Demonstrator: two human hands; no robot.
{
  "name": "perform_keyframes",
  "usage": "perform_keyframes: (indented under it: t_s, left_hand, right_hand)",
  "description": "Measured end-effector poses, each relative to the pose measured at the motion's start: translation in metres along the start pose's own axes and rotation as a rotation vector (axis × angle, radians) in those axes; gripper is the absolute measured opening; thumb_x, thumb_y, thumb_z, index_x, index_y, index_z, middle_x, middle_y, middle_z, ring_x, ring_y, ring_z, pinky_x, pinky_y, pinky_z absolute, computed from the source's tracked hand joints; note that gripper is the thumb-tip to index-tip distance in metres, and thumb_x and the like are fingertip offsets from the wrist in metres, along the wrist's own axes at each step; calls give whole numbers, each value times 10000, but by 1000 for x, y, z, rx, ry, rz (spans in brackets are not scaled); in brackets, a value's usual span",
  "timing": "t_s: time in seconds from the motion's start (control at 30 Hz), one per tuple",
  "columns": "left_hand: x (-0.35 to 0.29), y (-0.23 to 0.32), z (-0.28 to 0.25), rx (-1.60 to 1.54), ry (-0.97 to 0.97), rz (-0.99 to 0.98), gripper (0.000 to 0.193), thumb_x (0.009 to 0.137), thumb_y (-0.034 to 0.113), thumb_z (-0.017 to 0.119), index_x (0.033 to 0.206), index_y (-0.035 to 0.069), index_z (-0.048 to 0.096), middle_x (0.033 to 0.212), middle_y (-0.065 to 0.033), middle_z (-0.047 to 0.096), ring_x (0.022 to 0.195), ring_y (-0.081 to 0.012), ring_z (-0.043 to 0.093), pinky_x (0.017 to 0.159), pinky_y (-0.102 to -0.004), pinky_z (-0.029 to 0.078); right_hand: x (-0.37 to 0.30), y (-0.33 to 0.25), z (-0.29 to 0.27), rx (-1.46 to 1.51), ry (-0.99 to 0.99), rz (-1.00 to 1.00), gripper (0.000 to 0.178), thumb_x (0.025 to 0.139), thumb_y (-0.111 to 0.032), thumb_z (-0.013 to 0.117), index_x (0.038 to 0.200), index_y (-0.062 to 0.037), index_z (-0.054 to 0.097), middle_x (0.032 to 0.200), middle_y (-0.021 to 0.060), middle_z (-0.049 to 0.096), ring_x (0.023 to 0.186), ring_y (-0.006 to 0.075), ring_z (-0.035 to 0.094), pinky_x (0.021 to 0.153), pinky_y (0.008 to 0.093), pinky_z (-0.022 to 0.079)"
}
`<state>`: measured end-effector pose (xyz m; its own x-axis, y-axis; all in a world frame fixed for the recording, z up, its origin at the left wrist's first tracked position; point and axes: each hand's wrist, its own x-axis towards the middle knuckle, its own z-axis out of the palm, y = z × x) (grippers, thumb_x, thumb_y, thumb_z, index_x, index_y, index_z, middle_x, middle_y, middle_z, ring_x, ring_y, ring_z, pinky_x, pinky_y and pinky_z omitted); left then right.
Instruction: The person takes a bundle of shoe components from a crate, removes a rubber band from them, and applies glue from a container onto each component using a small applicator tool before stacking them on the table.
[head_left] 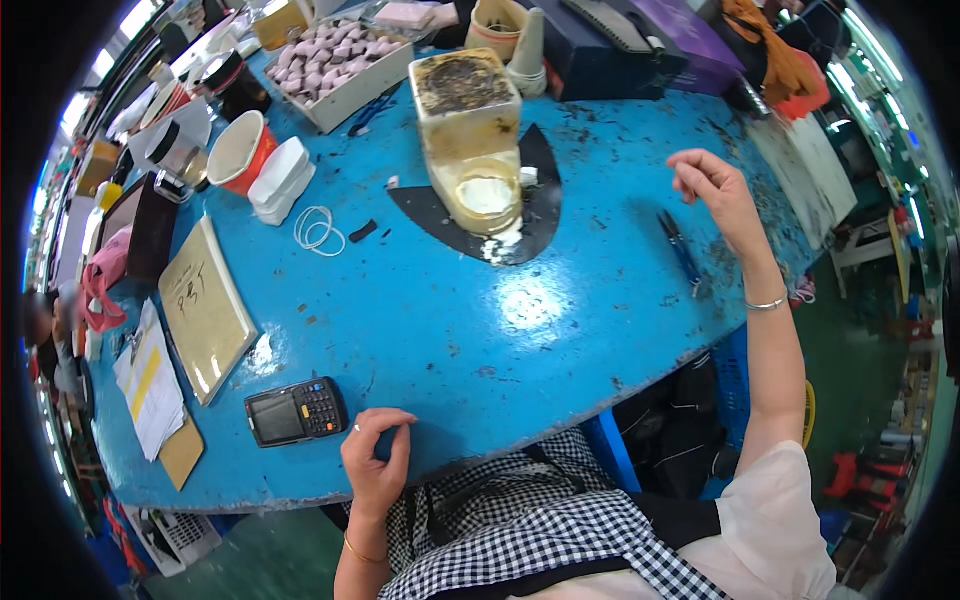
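Observation:
My left hand (376, 462) is at the table's near edge, just right of a black handheld terminal (293, 411) with a screen and keypad. Its fingers are curled, thumb close to the index finger, and nothing shows in them. Over the right side of the table is my right hand (722, 198), its fingers loosely closed with nothing visible inside. A dark pen-like tool (679, 250) lies below it. Farther in, a stained cream glue pot (470, 125) stands on a black curved sheet (542, 195); white material fills its front cup and has spilled onto the sheet.
At the left lie a notebook (207, 310), papers (152, 385) and a white cord loop (318, 232). Behind them stand an orange-and-white cup (241, 152) and a box (330, 113) of small pink pieces. Dark boxes (625, 55) line the back. A blue crate (735, 375) sits below the table's edge.

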<state>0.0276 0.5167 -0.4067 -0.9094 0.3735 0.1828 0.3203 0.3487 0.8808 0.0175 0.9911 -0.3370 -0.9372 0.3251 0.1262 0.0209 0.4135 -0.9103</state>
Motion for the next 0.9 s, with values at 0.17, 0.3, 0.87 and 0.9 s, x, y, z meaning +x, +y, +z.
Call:
perform_keyframes:
  t_s: [0.17,0.3,0.87,0.9]
  left_hand:
    - [0,-1,1,-11,2,11,138,796,-81,630,876,25,669,841,-96,689,777,-219,646,719,-309,487]
    - [3,-3,4,-27,13,73,132,800,-70,642,890,21,675,831,-98,685,758,-217,648,711,-311,493]
    - [-31,-50,-103,754,233,237,726,745,280,792,1382,144,472,1508,-105,362,1414,-329,293,1162,-494,199]
    - [-31,-52,-104,740,224,244,746,749,342,793,1391,151,465,1514,-104,352,1420,-335,285,1175,-511,178]
  right_hand:
    - [-60,16,-3,-856,-59,291,261,837,-262,723,872,-21,627,705,77,588,628,177,533,601,331,443]
    - [-86,40,1,-654,-27,273,228,810,-186,745,866,-21,599,675,56,536,623,154,498,584,324,418]
    - [-106,68,63,-559,272,-187,239,859,-157,693,1034,-22,601,1003,79,582,844,219,566,771,336,468]
    - [-106,70,62,-559,271,-197,239,859,-157,693,1034,-22,601,1003,79,582,844,219,566,771,336,468]
